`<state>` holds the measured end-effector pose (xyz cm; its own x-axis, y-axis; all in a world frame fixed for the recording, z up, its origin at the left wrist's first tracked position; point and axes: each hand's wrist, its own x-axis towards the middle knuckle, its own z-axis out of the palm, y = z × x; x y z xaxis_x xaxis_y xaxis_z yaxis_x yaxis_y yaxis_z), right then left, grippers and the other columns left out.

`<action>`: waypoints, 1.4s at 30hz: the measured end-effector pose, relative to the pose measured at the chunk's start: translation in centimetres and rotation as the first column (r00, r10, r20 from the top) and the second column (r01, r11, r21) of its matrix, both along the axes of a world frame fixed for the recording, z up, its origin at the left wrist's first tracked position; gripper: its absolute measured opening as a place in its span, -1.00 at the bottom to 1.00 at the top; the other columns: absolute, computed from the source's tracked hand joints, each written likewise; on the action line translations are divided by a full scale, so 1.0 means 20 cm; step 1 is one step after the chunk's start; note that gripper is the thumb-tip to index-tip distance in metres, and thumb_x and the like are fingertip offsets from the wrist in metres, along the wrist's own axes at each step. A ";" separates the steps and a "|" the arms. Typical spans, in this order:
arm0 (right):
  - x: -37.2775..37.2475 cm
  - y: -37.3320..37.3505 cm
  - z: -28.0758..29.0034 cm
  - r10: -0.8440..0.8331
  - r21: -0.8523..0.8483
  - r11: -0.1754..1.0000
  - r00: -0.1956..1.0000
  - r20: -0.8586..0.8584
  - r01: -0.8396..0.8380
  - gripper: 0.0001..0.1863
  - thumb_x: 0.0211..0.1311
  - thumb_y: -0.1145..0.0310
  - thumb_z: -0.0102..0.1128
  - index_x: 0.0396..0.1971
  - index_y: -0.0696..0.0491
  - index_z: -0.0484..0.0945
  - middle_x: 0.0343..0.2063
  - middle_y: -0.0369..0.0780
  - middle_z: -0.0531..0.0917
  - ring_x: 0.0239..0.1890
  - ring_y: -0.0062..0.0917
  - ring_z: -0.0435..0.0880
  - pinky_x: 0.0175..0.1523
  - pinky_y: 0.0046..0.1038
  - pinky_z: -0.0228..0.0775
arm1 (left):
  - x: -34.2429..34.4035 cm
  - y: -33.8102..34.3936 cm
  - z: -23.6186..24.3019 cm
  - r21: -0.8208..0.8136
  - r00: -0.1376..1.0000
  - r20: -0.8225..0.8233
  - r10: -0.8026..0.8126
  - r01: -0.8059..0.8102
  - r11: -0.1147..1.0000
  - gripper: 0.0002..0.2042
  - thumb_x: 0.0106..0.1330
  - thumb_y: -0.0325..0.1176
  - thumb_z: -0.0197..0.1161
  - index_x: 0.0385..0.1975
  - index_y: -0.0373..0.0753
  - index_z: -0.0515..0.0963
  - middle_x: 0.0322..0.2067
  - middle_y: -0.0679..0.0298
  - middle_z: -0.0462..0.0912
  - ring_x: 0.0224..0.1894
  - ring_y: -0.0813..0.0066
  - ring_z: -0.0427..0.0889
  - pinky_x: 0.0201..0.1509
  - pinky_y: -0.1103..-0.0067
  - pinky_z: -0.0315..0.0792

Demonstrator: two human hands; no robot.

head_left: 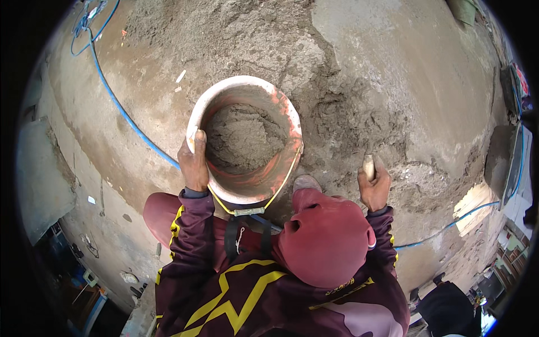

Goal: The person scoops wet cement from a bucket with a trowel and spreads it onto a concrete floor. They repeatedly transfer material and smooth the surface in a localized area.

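Note:
My left hand (193, 163) is closed on the rim of a white bucket (236, 82) streaked with red, its thumb over the edge. Grey wet mortar (241, 135) sits inside the bucket, and its yellow wire handle (276, 194) hangs down on my side. To the right, my right hand (375, 185) grips a tool with a pale handle (368, 167) over rough, damp mortar on the floor (359, 112); I cannot make out the tool's head. My bent knee in maroon trousers (325, 241) is just below, between bucket and right hand.
A blue hose (120, 109) runs from the upper left past the bucket and on to the right (471, 210). A pale board (469, 199) lies at the right. Concrete slabs (42, 168) line the left edge, with assorted clutter along both lower sides.

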<state>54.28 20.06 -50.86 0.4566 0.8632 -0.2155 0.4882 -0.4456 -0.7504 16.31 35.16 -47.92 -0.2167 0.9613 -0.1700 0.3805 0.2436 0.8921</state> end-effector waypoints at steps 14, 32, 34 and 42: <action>-0.13 0.04 -0.03 0.240 0.029 0.971 0.970 -0.039 -0.239 -0.47 0.08 0.36 0.30 0.08 0.18 0.45 -0.23 0.10 0.60 -0.22 -0.02 0.64 -0.14 -0.20 0.51 | -0.10 -0.01 -0.03 -0.022 1.000 -0.013 -0.015 0.015 1.000 -0.41 0.44 0.04 0.06 0.10 -0.48 0.45 -0.04 0.14 0.58 0.01 0.43 0.47 0.15 0.50 0.32; 0.03 -0.19 -0.40 0.143 -0.438 0.897 0.978 0.153 -0.062 -0.50 0.09 0.27 0.23 0.00 0.20 0.37 -0.33 0.16 0.63 -0.25 0.09 0.62 -0.11 -0.08 0.48 | -0.16 -0.02 -0.11 -0.056 0.996 -0.084 -0.039 0.034 0.998 -0.46 0.51 -0.04 -0.04 0.12 -0.50 0.43 -0.14 0.23 0.56 -0.08 0.51 0.44 0.04 0.55 0.32; 0.04 -0.24 -0.46 -0.042 -0.438 0.896 0.996 0.085 0.075 -0.49 0.08 0.28 0.26 0.00 0.20 0.37 -0.32 0.17 0.63 -0.23 0.11 0.61 -0.10 -0.07 0.47 | -0.18 -0.03 -0.13 -0.096 0.991 -0.132 -0.026 0.013 0.995 -0.46 0.51 -0.04 -0.05 0.12 -0.50 0.42 -0.12 0.22 0.56 -0.07 0.51 0.45 0.05 0.55 0.32; -0.38 0.04 -0.79 0.056 -0.203 0.978 0.998 0.038 -0.047 -0.56 0.12 0.50 0.20 0.00 0.22 0.29 -0.41 0.01 0.61 -0.55 -0.33 0.66 -0.58 -0.32 0.49 | -0.17 -0.01 -0.11 -0.130 1.000 -0.013 -0.015 0.013 0.991 -0.49 0.53 -0.08 -0.10 0.14 -0.47 0.42 0.00 0.22 0.54 0.05 0.52 0.44 0.16 0.56 0.28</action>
